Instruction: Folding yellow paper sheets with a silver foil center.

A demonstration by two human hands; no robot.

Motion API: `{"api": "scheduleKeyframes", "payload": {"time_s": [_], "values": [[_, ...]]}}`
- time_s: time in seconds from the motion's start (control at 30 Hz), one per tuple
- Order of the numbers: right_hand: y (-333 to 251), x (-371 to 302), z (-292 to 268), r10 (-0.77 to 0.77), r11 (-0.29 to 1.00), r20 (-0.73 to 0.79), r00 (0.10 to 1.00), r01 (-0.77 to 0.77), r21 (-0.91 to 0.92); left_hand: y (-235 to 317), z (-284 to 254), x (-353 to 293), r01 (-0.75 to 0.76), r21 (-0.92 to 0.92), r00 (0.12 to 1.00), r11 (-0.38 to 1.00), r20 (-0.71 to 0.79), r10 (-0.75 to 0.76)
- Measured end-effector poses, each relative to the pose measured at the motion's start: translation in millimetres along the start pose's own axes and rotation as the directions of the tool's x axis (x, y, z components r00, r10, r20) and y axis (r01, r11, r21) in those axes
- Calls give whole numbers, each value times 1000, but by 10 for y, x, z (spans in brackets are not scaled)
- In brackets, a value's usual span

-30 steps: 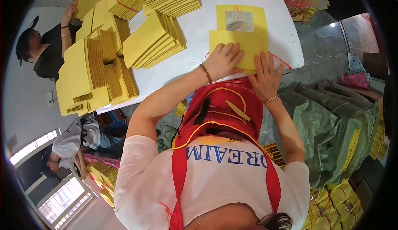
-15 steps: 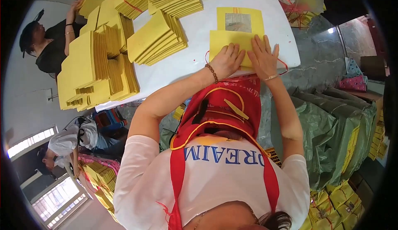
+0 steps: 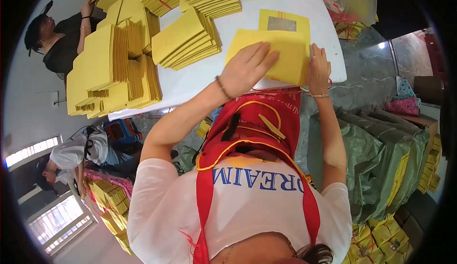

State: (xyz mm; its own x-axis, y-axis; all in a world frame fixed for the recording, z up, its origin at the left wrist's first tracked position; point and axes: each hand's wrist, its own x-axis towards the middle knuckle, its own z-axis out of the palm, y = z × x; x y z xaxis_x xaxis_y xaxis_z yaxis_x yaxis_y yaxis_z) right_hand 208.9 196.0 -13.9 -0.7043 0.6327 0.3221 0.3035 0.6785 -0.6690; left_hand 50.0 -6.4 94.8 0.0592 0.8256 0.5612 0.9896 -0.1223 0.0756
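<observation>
A folded bundle of yellow paper (image 3: 285, 49) is tilted up at the table's front edge. My left hand (image 3: 247, 69) grips its left side, fingers lying over the top face; the thumb is hidden. Along the bundle's right edge rests my right hand (image 3: 319, 71), fingers stretched out and side by side. Just behind it lies a yellow sheet (image 3: 302, 25) with a silver-grey rectangle (image 3: 282, 24), partly covered by the bundle. A bit of red string shows beside my right hand.
Stacks of yellow paper (image 3: 183, 38) fill the left and back of the white table (image 3: 328, 30). Green plastic-wrapped bundles (image 3: 362, 154) stand to the right. One person (image 3: 62, 40) works at the far left, another (image 3: 81, 149) lower down near more yellow stacks (image 3: 109, 197).
The yellow bundle has come up and tilted, uncovering less of the sheet behind. My left hand has shifted left onto its side; my right hand has moved from its face to its right edge.
</observation>
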Motion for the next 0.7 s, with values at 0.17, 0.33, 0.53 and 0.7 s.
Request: {"api": "scheduleKeyframes", "payload": {"time_s": [0.17, 0.33, 0.53, 0.7], "values": [[-56, -145, -35, 46, 953, 127, 991, -5, -304, 141, -420, -823, 194, 131, 962, 972, 169, -214], [-83, -95, 13, 6, 881, 130, 992, 56, -470, -48, -400, -1672, 345, 263, 872, 901, 265, -411], [-155, 22, -3, 59, 937, 96, 994, -22, -349, -37, -311, -1825, 386, 232, 864, 893, 247, -438], [-58, 65, 37, 50, 965, 52, 997, -34, -261, 123, -254, -1845, 404, 274, 840, 873, 267, -473]]}}
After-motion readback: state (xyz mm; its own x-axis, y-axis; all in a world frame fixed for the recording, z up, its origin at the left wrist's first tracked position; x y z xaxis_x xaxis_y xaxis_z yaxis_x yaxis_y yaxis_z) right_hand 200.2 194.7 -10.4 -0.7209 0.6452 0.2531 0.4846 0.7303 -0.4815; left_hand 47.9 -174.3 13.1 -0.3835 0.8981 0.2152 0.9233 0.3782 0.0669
